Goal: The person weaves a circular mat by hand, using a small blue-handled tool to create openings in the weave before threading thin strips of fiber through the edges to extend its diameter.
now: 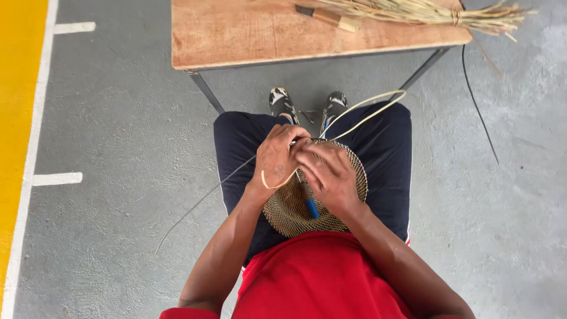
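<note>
A round woven coil disc [289,212] of tan fibre rests on my lap, over dark trousers. My left hand [276,158] grips its far edge and pinches a pale flat strand [366,113] that loops out toward my right knee and back. My right hand [328,174] lies over the disc beside the left, fingers closed on a thin tool with a blue handle [309,207] that points toward my body. The two hands touch at the fingertips, which hide the working spot on the rim.
A wooden table [248,35] on metal legs stands just ahead of my knees. On it lie a bundle of dry grass stalks [437,13] and a knife with a wooden handle [328,18]. Loose thin strands trail over the grey floor. A yellow band borders the far left.
</note>
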